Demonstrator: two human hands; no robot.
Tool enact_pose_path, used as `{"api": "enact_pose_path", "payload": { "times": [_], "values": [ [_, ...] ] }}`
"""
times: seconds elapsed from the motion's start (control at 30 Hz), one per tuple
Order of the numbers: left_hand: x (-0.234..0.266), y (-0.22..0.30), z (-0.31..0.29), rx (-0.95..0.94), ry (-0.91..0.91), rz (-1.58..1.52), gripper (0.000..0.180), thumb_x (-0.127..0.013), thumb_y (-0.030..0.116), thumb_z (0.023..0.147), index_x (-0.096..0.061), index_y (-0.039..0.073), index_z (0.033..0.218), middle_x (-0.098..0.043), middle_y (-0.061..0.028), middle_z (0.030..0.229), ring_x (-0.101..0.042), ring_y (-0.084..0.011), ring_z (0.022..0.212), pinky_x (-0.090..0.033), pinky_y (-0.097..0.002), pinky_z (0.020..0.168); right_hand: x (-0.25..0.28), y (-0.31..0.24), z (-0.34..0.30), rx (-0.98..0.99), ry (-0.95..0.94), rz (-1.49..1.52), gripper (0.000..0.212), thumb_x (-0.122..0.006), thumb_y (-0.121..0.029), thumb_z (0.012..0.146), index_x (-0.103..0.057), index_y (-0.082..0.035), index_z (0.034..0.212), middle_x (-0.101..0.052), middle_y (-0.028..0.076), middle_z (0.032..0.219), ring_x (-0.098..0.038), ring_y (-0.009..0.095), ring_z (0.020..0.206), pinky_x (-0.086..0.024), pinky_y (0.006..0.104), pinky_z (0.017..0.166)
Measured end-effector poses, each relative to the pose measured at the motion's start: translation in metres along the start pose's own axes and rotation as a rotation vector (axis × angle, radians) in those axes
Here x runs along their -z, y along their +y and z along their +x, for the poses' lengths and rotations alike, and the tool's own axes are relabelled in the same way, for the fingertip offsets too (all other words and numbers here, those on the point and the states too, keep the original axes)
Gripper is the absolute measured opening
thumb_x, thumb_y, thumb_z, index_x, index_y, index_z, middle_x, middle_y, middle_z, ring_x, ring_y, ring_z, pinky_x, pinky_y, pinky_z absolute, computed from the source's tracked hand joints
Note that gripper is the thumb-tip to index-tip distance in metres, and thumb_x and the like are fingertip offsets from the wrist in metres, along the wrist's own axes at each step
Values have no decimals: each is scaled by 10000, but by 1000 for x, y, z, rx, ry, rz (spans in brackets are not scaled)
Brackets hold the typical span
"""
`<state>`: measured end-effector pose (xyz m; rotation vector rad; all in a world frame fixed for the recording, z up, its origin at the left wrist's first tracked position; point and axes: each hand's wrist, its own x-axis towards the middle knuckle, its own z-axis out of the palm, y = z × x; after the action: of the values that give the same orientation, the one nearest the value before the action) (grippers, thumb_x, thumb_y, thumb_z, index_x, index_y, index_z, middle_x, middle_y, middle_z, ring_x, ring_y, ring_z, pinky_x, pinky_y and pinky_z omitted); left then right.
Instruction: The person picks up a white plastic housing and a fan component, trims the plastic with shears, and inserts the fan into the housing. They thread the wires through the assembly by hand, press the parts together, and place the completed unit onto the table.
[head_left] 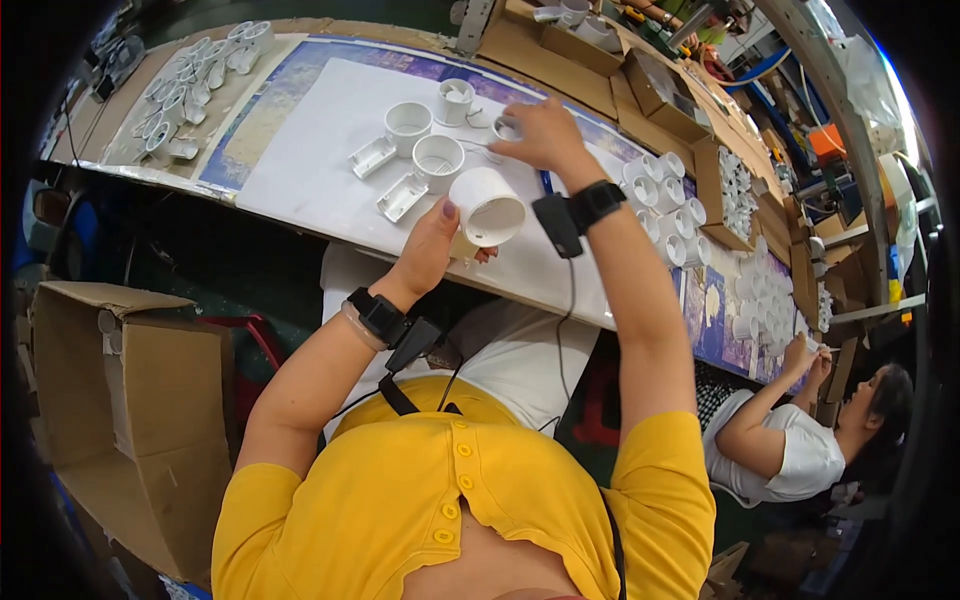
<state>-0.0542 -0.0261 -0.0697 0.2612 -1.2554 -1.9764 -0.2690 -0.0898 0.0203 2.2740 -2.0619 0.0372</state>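
Observation:
My left hand (432, 245) is wrapped round a white plastic cup-shaped housing (487, 200), its round opening tilted toward me. Farther off, my right hand (545, 137) reaches over the table, fingers closed about a small white round part (506, 128) that they half hide. Left of the held housing lie two more white round housings, one nearer (438, 160) and one farther (408, 125), each with a rectangular box-like arm on its side. A white cup (454, 100) with white pieces inside stands behind them, a thin cable beside it.
White sheeting (310, 170) covers the table. Rows of white housings (185, 90) stand at the far left, and more cups (665, 205) cluster on the right. Open cardboard boxes (660, 95) line the back. A big carton (140, 420) sits at left; a co-worker (780, 435) works at right.

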Motion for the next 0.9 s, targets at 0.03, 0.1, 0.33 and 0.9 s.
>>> {"api": "enact_pose_path", "payload": {
  "times": [0.03,0.1,0.33,0.9],
  "values": [
    [-1,-1,0,1,0,-2,657,-282,574,984,-463,-9,1225,-625,-120,943,-625,-176,806,-512,-298,723,4,4,-15,-12,-4,6,571,-705,-465,743,-625,-110,1182,-677,137,1053,-565,330,1062,-466,435,892],
    [1,-1,-2,23,-5,-6,668,-268,579,983,-469,-11,1226,-626,-119,935,-624,-177,807,-511,-299,723,10,11,-48,17,127,157,573,-727,-435,762,-595,-97,1206,-670,152,1065,-616,327,1001,-488,398,860],
    [9,-3,1,60,-20,-33,735,-206,606,979,-511,-17,1222,-637,-118,895,-623,-180,803,-509,-300,722,-1,5,-158,-286,466,955,540,-730,-176,808,-461,-76,1265,-620,108,1108,-642,181,857,-500,250,697],
    [-5,-3,-2,-22,22,264,647,-239,542,1009,-475,-11,1249,-643,-115,924,-623,-167,803,-511,-296,741,21,-42,-210,-177,965,397,505,-781,-82,712,-556,-77,1163,-608,57,1128,-633,175,895,-487,217,653]
  ]
}}
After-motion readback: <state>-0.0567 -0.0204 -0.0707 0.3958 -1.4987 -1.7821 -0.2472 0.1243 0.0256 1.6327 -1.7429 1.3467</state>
